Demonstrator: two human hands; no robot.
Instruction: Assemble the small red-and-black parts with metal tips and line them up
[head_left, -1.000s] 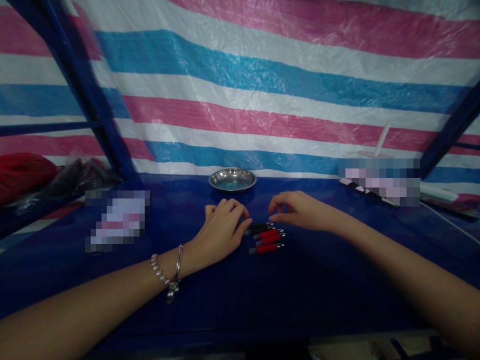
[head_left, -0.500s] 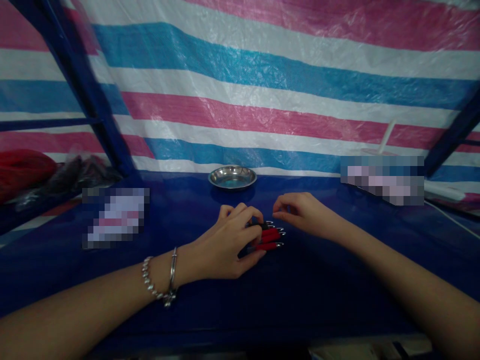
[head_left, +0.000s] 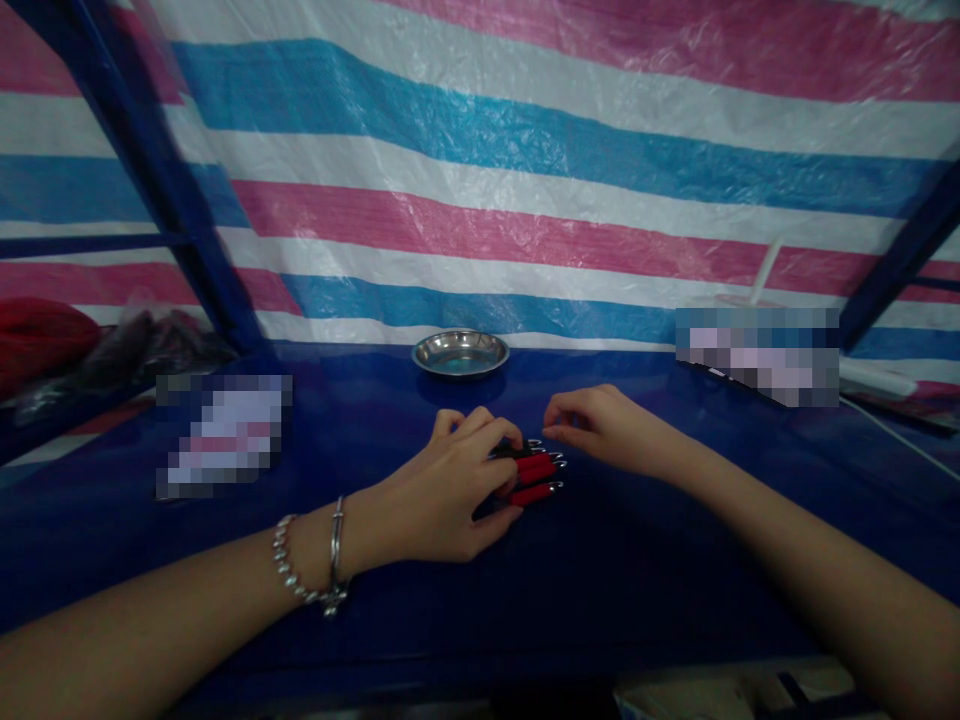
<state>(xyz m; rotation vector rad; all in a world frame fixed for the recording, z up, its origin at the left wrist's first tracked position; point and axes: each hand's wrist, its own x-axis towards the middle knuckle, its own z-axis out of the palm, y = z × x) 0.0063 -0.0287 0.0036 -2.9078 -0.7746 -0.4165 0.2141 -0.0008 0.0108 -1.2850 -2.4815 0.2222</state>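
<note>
Several pens (head_left: 534,467) lie side by side on the blue tabletop (head_left: 600,580), red barrels in front and black ones behind, their shiny metal ends pointing right. My left hand (head_left: 457,485) is bent over them from the left, fingers curled across the bunch and thumb along the near side. It covers the pens' left parts. Just right of the metal ends is my right hand (head_left: 592,420), its fingers curled in and the tips close to the thumb. Nothing shows between them. A bracelet (head_left: 337,540) and a beaded one circle my left wrist.
A shallow metal dish (head_left: 460,355) stands at the back of the table. Blurred-out items lie left (head_left: 229,435) and right (head_left: 757,360), the right one near a white cable (head_left: 900,430). Striped plastic sheeting (head_left: 480,230) hangs behind, with blue frame posts (head_left: 127,130) at the sides.
The whole view has shifted slightly, so everything sits a little further left. Both hands keep nearly the same pose beside the pens.
</note>
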